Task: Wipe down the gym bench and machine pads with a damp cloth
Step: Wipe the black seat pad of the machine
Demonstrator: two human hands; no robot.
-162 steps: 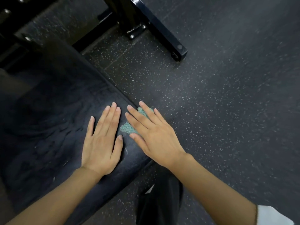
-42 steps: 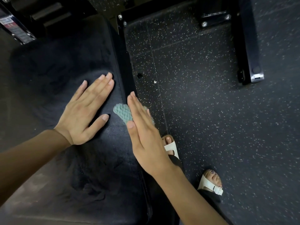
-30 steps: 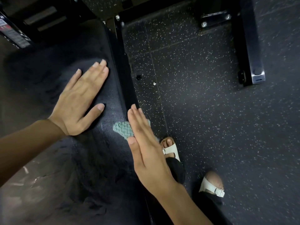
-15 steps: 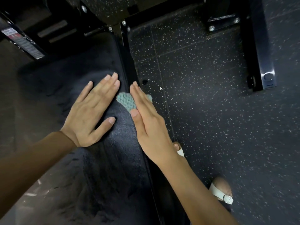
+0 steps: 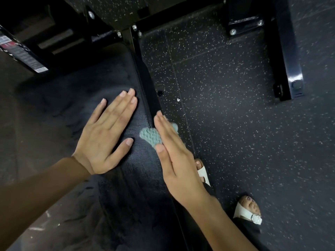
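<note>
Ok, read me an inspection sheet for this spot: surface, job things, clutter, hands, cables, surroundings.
Surface: black bench pad, streaky marks on it.
Job's things: teal knitted cloth on the pad's right edge.
Clutter: one small white fleck on the floor.
Hands: left hand flat on the pad, fingers straight; right hand presses the cloth, also flat.
Cables: nothing seen.
Surroundings: speckled rubber flooring, black steel frame, white sandals.

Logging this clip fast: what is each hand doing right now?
Left hand: open, flat on the bench pad, holding nothing.
Right hand: open, straight fingers pressing the green cloth against the pad's edge.
</note>
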